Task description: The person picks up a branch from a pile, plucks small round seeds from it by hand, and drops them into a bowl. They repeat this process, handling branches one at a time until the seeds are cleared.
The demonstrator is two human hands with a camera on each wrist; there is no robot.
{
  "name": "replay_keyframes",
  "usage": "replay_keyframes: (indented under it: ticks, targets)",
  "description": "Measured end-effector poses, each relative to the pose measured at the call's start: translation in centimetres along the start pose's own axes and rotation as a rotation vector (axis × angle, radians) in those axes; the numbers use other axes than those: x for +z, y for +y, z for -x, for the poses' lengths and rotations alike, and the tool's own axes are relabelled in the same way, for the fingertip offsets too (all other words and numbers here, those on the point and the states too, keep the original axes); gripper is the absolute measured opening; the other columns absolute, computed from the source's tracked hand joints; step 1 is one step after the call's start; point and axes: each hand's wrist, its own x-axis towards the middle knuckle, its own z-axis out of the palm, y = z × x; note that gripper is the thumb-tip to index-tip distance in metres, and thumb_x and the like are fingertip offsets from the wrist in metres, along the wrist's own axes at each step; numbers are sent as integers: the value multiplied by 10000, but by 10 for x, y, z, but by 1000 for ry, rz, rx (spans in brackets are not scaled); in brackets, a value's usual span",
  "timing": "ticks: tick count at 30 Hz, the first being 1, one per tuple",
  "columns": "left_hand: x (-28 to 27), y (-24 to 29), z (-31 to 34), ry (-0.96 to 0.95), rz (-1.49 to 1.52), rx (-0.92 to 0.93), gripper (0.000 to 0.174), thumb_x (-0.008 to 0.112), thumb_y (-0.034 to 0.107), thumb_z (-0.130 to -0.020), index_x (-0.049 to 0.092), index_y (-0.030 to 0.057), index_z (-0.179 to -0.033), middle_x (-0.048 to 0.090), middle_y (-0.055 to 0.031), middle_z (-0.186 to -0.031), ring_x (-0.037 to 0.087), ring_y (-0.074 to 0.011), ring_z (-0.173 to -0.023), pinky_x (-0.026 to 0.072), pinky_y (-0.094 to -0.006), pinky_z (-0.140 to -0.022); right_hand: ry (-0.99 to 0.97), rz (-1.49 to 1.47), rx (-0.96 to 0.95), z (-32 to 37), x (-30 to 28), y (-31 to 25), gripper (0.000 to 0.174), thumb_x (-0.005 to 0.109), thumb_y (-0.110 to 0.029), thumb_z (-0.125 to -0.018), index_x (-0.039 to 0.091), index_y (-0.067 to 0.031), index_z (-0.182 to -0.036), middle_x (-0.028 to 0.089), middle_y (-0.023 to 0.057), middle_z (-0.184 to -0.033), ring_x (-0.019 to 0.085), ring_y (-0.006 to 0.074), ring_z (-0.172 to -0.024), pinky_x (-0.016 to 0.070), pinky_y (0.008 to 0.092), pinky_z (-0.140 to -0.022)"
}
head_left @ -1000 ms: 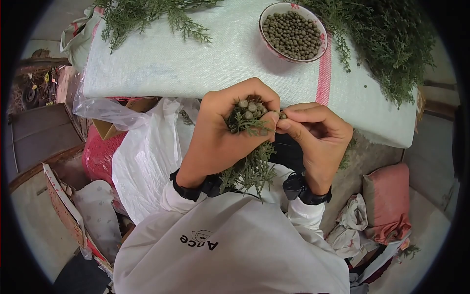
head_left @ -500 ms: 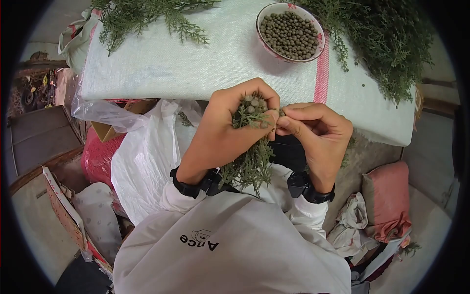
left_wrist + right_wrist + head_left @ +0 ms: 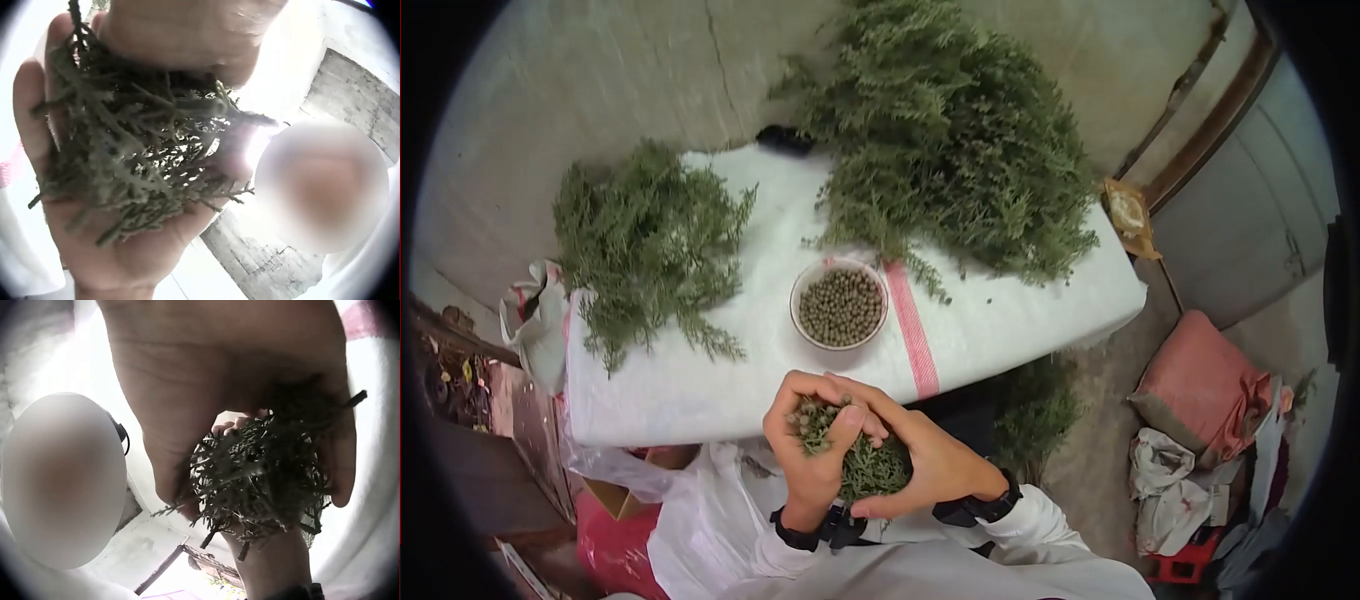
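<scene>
In the head view my left hand (image 3: pixel 805 482) holds a bunch of green evergreen sprigs (image 3: pixel 875 468), its thumb and fingers curled around the top. Small round cones show between those fingers. My right hand (image 3: pixel 940 455) wraps around the lower part of the same bunch, its fingers reaching over to the left hand. Seen from the left wrist, cut stem ends stick out of the sprigs (image 3: pixel 137 169) across the right palm. From the right wrist, the bunch (image 3: pixel 262 475) hangs between thumb and fingers. Just beyond the hands stands a bowl (image 3: pixel 837 347) filled with round cones (image 3: pixel 840 305).
The bowl stands on a surface covered with white woven sacking (image 3: pixel 990 330) with a red stripe. A large heap of evergreen branches (image 3: pixel 960 130) lies at the back, a smaller one (image 3: pixel 650 250) at the left. A pink sack (image 3: pixel 1205 390) and crumpled bags lie at the right.
The head view has tilted up, showing more of the surface and branches. My right hand has gone from pinching a small cone at the left fingertips to gripping the bunch.
</scene>
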Motion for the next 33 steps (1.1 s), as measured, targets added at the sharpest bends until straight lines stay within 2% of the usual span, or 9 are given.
replay_keyframes:
  ticks: [7, 10, 11, 13, 17, 21, 25, 27, 33]
  targets:
    - [8, -12, -22, -121, 27, 220, 203, 640, 23, -872, 482, -19, -992, 629, -113, -834, 633, -168, -707, 512, -285, -702, 84, 188, -91, -3, -17, -12, 1022, 821, -159, -659, 250, -104, -1504, 561, 177, -1252, 588, 276, -1120, 446, 333, -947]
    - [26, 7, -41, 219, -221, 575, 242, 644, 34, -871, 509, -30, -1061, 633, -101, -847, 646, -183, -746, 506, -295, -742, 112, 473, 127, -8, -50, -57, 1009, 809, -132, -641, 269, -121, -1493, 511, 191, -1338, 602, 315, -1140, 463, 356, -959]
    - [18, 8, -41, 222, -218, 586, 242, 644, 34, -871, 509, -30, -1061, 633, -101, -847, 646, -183, -746, 506, -295, -742, 250, 717, -121, -18, -68, -69, 979, 808, -127, -635, 297, -129, -1470, 523, 194, -1328, 616, 330, -1122, 477, 369, -950]
    - [-20, 1, -35, 129, -385, 558, 219, 634, 36, -879, 538, -28, -1066, 635, -92, -848, 635, -174, -723, 499, -276, -723, 504, 959, -421, -41, -117, -98, 837, 842, -183, -684, 408, -52, -1388, 554, 132, -1262, 593, 257, -1093, 461, 368, -956]
    - [-62, -23, -18, 213, -386, 108, 104, 629, 75, -886, 582, 6, -948, 580, -8, -684, 541, -88, -585, 419, -221, -556, 798, 1059, -344, -107, -232, -178, 874, 812, -222, -749, 224, -13, -1361, 623, 160, -1063, 625, 193, -954, 500, 311, -837]
    - [-89, -38, -26, 519, -307, 124, 73, 583, 25, -900, 571, 20, -828, 500, 48, -620, 401, -16, -489, 287, -187, -452, 1151, 1504, -524, -175, -347, -197, 798, 784, -360, -750, 335, -15, -1312, 637, 237, -1075, 644, 339, -1002, 489, 402, -869]
    - [-87, -44, -37, 539, -392, 121, 111, 581, 23, -897, 546, 36, -792, 445, 72, -592, 320, 5, -474, 208, -187, -429, 1148, 1533, -335, -209, -382, -193, 777, 766, -360, -730, 409, -41, -1342, 592, 265, -1214, 581, 398, -1115, 484, 458, -911]
    - [-91, -47, -36, 563, -430, 150, 117, 587, 31, -897, 544, 39, -788, 444, 74, -586, 325, 4, -470, 210, -189, -423, 840, 1601, 43, -220, -395, -186, 809, 770, -399, -725, 434, -92, -1394, 586, 186, -1289, 560, 366, -1178, 455, 447, -976]
    - [-95, -56, -39, 585, -465, 165, 117, 587, 26, -888, 540, 45, -782, 430, 74, -566, 310, 0, -445, 192, -201, -396, 488, 1455, 318, -246, -425, -144, 804, 705, -387, -777, 383, -100, -1456, 437, 175, -1450, 435, 343, -1317, 381, 429, -1073]
